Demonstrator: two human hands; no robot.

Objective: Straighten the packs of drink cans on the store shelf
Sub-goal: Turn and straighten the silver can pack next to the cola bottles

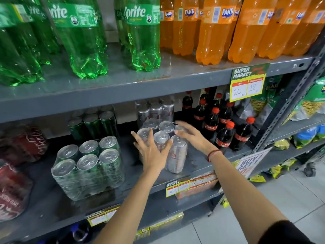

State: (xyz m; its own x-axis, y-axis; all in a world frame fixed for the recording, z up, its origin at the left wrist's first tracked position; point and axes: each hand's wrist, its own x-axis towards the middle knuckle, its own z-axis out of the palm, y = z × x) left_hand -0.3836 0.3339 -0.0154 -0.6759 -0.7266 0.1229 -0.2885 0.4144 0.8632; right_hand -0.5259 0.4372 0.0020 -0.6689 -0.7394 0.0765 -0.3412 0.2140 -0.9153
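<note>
A shrink-wrapped pack of silver cans (176, 152) stands on the grey middle shelf (202, 155), turned at an angle to the shelf edge. My left hand (151, 152) lies against its front left side, fingers spread over the can tops. My right hand (190, 134) rests flat on the pack's far right cans, blurred. Left of it stands a pack of green cans (89, 164) in clear wrap. Behind are a second green pack (93, 124) and a second silver pack (154, 110). Red can packs (15, 187) lie at the far left.
Small cola bottles (223, 127) with red caps crowd the shelf just right of the silver pack. Large green and orange bottles fill the shelf above (123, 81). A yellow price tag (248, 83) hangs from it. A slotted upright post (290, 106) bounds the right side.
</note>
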